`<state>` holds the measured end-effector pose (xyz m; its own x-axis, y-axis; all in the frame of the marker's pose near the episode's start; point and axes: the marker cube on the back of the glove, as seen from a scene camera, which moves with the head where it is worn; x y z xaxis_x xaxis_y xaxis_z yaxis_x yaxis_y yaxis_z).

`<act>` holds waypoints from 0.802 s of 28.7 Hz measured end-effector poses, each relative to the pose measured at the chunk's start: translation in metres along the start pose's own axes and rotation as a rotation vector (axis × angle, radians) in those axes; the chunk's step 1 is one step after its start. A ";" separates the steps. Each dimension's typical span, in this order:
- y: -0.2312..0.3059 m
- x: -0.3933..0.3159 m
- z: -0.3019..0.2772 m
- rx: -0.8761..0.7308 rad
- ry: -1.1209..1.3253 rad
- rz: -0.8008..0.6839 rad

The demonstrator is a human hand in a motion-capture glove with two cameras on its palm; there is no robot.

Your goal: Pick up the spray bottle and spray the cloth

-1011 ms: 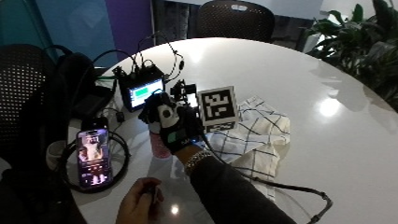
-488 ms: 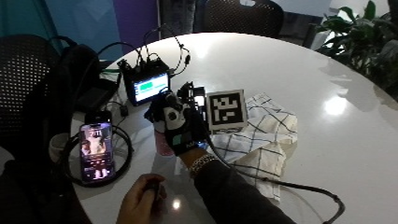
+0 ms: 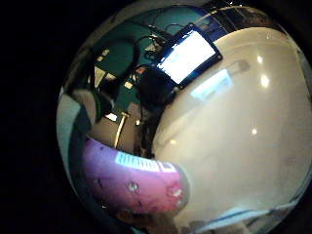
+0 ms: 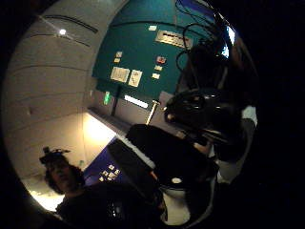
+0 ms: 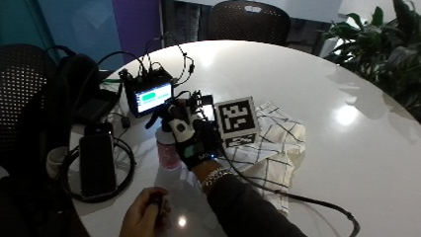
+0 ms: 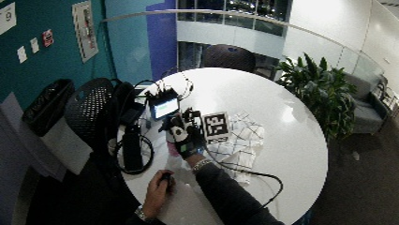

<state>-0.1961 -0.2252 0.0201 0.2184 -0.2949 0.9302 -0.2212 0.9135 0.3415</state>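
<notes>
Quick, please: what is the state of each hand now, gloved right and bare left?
Gloved right hand: against the pink spray bottle; grip cannot be told.
Bare left hand: curled around a small dark object.

Teal wall, leafy plant, black chair

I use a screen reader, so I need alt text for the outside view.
A black-gloved right hand reaches over a pink spray bottle standing on a round white table, beside a checked cloth. A small lit monitor sits behind it.
</notes>
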 end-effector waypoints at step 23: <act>0.091 -0.016 -0.126 -0.545 1.065 0.037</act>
<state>-0.1001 -0.1024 0.0190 0.9549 -0.1205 0.2714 0.1319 0.9910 -0.0241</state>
